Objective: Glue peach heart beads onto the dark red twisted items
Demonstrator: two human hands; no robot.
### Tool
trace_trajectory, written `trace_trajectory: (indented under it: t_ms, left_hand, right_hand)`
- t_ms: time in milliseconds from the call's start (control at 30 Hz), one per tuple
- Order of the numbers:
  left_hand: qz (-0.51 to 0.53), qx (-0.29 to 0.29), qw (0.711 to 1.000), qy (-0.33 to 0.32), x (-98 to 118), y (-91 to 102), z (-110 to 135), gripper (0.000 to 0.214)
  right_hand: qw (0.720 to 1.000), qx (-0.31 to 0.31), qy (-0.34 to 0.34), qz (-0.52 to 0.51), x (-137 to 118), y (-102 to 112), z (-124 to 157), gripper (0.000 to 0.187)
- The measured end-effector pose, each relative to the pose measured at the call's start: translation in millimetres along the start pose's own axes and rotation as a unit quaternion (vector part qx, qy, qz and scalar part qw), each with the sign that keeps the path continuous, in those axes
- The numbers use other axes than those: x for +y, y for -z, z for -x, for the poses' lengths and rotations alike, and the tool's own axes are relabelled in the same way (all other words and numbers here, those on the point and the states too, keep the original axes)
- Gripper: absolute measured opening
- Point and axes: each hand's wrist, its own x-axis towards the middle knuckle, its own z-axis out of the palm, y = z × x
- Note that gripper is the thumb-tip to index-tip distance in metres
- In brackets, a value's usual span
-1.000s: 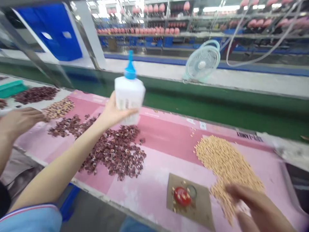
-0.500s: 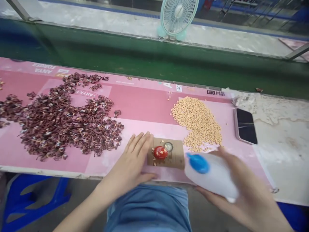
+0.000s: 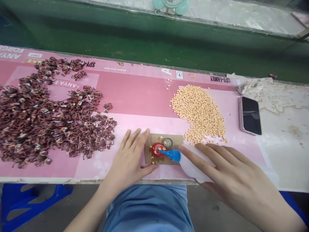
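My right hand (image 3: 224, 164) is wrapped round a white squeeze bottle (image 3: 194, 164) with a blue nozzle. The bottle lies tilted, its nozzle tip over a round red cap (image 3: 157, 150) that has small tan bits on it. A ridged bottle cap (image 3: 168, 142) sits beside the red one, both on a piece of brown cardboard (image 3: 178, 139). At the cardboard's left edge my left hand (image 3: 131, 154) lies flat on the table, fingers stretched out and thumb near the lower corner. Small tan pieces (image 3: 199, 112) are heaped beyond the bottle.
Dark reddish-brown stringy bundles (image 3: 55, 119) cover the table's left part. A phone (image 3: 250, 115) lies at the right, by a crumpled whitish plastic sheet (image 3: 253, 85). A green panel (image 3: 120, 42) runs behind the table, with a fan base (image 3: 170, 7) above. A blue stool (image 3: 31, 203) stands below left.
The bottle has tipped over and its blue nozzle has swung left to the red cap. My left hand stays by the cardboard. The view has tilted down.
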Motion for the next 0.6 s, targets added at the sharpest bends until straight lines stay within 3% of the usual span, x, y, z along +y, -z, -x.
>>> trace_trajectory:
  t_ms: [200, 367, 600]
  left_hand:
    - [-0.02, -0.012, 1.0, -0.006, -2, 1.3, 1, 0.1]
    - [-0.022, -0.022, 0.999, -0.013, -3, 0.9, 2, 0.111]
    - [-0.037, -0.02, 0.999, -0.014, -2, 2.3, 1, 0.112]
  right_hand:
    - [0.999, -0.015, -0.029, 0.017, 8, 4, -3, 0.054]
    - [0.998, -0.033, -0.052, -0.009, 10, 6, 3, 0.06]
    - [0.988, -0.046, -0.095, -0.113, 16, -14, 7, 0.064]
